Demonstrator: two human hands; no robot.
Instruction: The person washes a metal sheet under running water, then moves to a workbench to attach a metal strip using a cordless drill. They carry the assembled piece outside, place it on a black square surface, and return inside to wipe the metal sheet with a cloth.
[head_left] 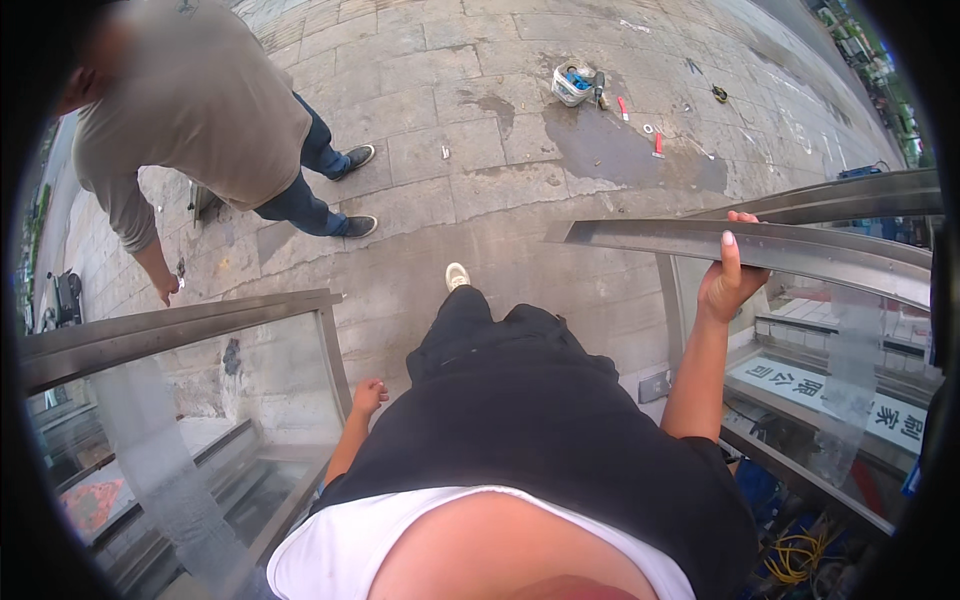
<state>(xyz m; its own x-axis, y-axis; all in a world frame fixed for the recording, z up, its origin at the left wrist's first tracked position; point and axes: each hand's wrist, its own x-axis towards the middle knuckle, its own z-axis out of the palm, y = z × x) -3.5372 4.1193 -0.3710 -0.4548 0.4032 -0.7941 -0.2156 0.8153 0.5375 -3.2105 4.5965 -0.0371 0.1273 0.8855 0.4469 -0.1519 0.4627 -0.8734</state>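
Overhead, the person's right hand grips the steel rail on the right, fingers wrapped over its top edge, thumb side below. That rail runs from mid-frame out to the right, above a glass panel. The left hand hangs low beside the post of the left glass panel; its fingers are loosely curled and hold nothing, just beside the frame but whether touching cannot be told. One shoe stands on the paving between the two panels. Another person bends at upper left, a hand near the left rail. A small tub and scattered tools lie on a wet patch well away.
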